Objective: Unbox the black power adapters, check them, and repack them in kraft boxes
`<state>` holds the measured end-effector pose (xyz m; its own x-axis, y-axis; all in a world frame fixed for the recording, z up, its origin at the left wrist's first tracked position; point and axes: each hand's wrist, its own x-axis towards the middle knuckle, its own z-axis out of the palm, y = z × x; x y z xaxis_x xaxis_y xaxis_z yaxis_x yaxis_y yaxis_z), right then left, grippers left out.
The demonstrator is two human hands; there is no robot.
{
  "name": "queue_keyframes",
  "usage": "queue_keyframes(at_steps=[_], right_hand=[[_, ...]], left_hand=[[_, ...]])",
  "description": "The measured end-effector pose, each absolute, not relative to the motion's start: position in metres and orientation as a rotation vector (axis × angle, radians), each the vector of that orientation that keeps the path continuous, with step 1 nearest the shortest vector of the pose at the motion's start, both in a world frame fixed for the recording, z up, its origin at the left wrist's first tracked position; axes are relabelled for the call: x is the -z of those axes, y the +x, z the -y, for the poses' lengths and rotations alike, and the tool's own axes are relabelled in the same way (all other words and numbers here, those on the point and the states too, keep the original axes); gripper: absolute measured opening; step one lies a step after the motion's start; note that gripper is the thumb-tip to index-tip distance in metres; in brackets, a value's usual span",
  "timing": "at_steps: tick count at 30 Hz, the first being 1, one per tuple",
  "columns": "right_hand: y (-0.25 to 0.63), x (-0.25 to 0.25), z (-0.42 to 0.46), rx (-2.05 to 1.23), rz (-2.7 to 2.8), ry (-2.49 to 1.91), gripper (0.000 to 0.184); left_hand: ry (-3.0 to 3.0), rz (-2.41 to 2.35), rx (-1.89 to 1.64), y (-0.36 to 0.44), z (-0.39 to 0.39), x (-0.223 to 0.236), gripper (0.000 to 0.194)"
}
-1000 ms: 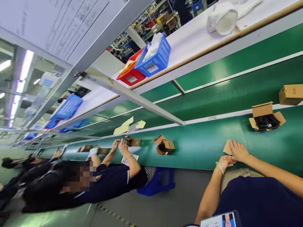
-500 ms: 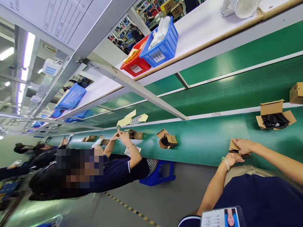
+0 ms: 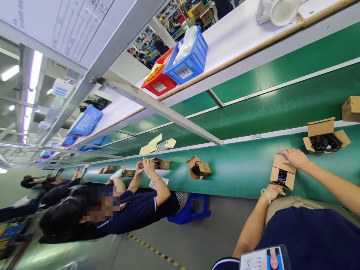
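Note:
In front of my body a small cardboard box (image 3: pixel 291 179) sits on the green belt, its top open and black cords or parts showing inside. My left hand (image 3: pixel 275 191), with a pale green bangle on the wrist, grips the box at its near left corner. My right hand (image 3: pixel 296 157) is open, fingers stretched over the raised far flap (image 3: pixel 279 161). Whether its fingertips touch the flap or hover just above I cannot tell.
Another open box (image 3: pixel 320 129) with a black cabled item stands beyond my right hand, near a closed box (image 3: pixel 351 108). Further left is one more open box (image 3: pixel 194 170). A co-worker (image 3: pixel 135 206) sits at left. Blue (image 3: pixel 194 56) and red (image 3: pixel 160 86) bins stand on the shelf.
My right hand has moved up and away from the box, its fingers now spread. The far flap is laid back and the dark contents show. My left hand stays by the near edge.

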<state>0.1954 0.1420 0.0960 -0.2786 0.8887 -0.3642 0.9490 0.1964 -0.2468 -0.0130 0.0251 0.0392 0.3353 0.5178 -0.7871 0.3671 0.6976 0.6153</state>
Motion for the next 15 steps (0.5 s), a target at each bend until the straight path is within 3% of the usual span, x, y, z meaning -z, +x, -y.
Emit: queue_keyframes(at_steps=[4,9,15], right_hand=[[0.198,-0.089,-0.126,0.516,-2.306,1.97,0.056],[0.181,-0.107,-0.092,0.528,-2.845,1.596,0.04],[0.171,-0.112,-0.071,0.609,-3.103,1.284,0.03]], left_hand=[[0.915,-1.348,-0.061,-0.017,-0.03,-0.053,0.015],[1.387,-1.781,-0.158,-0.018,-0.047,-0.083,0.057],[1.593,-1.673,-0.022,0.002,-0.079,-0.093,0.045]])
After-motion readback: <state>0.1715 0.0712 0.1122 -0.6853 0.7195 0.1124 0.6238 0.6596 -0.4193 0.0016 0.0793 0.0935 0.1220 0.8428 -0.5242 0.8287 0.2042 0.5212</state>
